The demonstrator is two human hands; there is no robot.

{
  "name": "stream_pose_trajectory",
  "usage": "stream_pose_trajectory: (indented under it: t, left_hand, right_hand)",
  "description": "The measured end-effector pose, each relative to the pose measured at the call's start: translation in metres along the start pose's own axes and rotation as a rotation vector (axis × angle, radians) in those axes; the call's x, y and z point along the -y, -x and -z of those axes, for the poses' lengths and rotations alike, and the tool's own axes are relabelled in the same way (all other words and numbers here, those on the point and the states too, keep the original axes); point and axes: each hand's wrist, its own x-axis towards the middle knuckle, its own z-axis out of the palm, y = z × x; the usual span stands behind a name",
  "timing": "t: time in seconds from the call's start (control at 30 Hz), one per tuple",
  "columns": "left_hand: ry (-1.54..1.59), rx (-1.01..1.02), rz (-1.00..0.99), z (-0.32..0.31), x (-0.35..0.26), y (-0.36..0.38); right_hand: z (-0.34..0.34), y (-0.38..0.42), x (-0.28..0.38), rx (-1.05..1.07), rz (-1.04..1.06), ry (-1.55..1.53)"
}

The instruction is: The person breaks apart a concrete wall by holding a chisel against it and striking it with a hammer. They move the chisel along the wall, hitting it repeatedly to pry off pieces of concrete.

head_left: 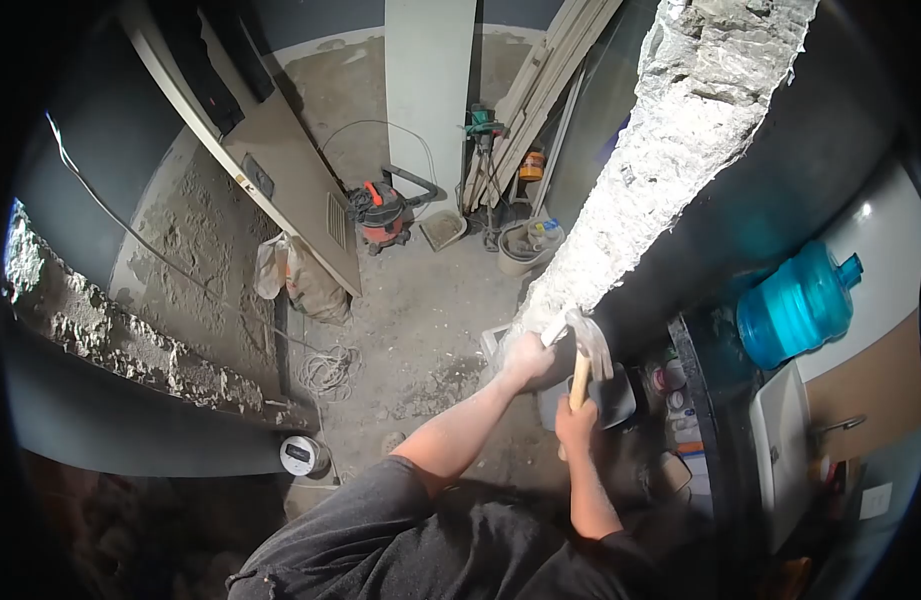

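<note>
My left hand (527, 361) is closed around a pale, dust-covered chisel (554, 331) near the lower end of a rough, chipped wall edge (670, 150). Its tip overlaps the broken plaster in this view. In my right hand (577, 424) is a claw hammer (580, 380), gripped by its light wooden handle. The hammer's metal head is right beside the chisel's near end, just above and to the right of my left hand. White dust coats the chipped surface.
A blue water jug (795, 305) and a white sink (783, 455) are on the right. Toward the back stand a red-black vacuum (382, 212), a bucket (520, 262) and leaning boards (540, 100). Coiled cable (330, 371) lies on the floor (420, 320), with a white pail (302, 456) nearby.
</note>
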Motion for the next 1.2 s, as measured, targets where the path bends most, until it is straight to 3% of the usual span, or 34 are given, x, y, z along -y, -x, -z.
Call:
stream_pose_trajectory:
  t: [0.07, 0.2, 0.3, 0.33, 0.37, 0.43, 0.5, 0.57, 0.63, 0.7, 0.8, 0.83, 0.9, 0.97, 1.03, 1.07, 1.1, 1.13, 1.2]
  left_hand:
    - [-0.036, 0.021, 0.038, 0.015, -0.01, -0.01]
    - [-0.027, 0.051, 0.033, 0.01, -0.001, -0.009]
    - [-0.037, 0.038, 0.016, 0.005, 0.002, -0.007]
    - [-0.039, 0.028, 0.013, 0.003, 0.002, -0.007]
    - [-0.039, 0.029, 0.015, 0.002, 0.004, -0.007]
    - [-0.027, 0.027, 0.007, 0.001, 0.007, -0.009]
    - [-0.045, 0.044, 0.016, 0.002, 0.007, -0.01]
    - [-0.063, 0.06, 0.015, 0.002, 0.006, -0.008]
    - [-0.053, -0.004, -0.042, 0.007, 0.005, -0.01]
    - [-0.074, 0.09, 0.047, 0.002, 0.006, -0.01]
    - [0.016, -0.048, -0.044, -0.01, 0.018, -0.015]
    - [0.016, -0.046, -0.041, -0.011, 0.019, -0.015]
    - [-0.033, -0.004, -0.006, -0.008, 0.016, -0.016]
    - [-0.039, 0.015, 0.01, -0.002, 0.01, -0.013]
    - [-0.049, 0.037, 0.025, 0.006, 0.001, -0.006]
    - [0.024, 0.015, 0.083, 0.012, -0.006, -0.001]
    - [0.101, -0.007, 0.137, 0.013, -0.007, 0.0]
    - [0.072, 0.063, 0.125, 0.003, 0.024, -0.009]
    - [0.021, 0.015, 0.067, 0.016, 0.031, -0.006]
  right_hand:
    - [-0.006, 0.002, -0.008, -0.059, -0.062, -0.009]
    - [0.031, 0.008, 0.045, -0.132, -0.043, -0.072]
    - [0.054, 0.0, 0.083, -0.124, 0.235, -0.535]
    - [0.058, -0.01, 0.093, -0.159, 0.502, -0.498]
    - [0.053, -0.011, 0.084, -0.181, 0.513, -0.582]
    - [0.032, -0.009, 0.061, -0.244, 0.566, -0.424]
    - [-0.001, -0.001, -0.004, -0.184, 0.343, 0.265]
    - [-0.007, 0.003, -0.004, 0.08, -0.202, 0.035]
    - [-0.01, -0.001, 0.002, 0.052, -0.146, 0.001]
    - [0.002, 0.015, -0.001, 0.025, -0.135, -0.012]
    - [0.015, 0.014, 0.022, -0.19, 0.284, -0.089]
    - [0.026, 0.017, 0.05, -0.201, 0.172, -0.19]
    - [0.035, 0.005, 0.075, -0.183, 0.481, -0.516]
    - [0.03, 0.0, 0.062, -0.188, 0.552, -0.527]
    - [0.005, 0.002, 0.012, -0.17, 0.5, 0.006]
    - [-0.024, 0.001, -0.025, -0.098, 0.35, 0.019]
    - [-0.011, -0.002, 0.01, 0.15, -0.139, 0.003]
    - [-0.018, 0.001, -0.004, 0.149, -0.15, 0.012]
    - [-0.02, 0.019, -0.01, 0.092, -0.084, 0.002]
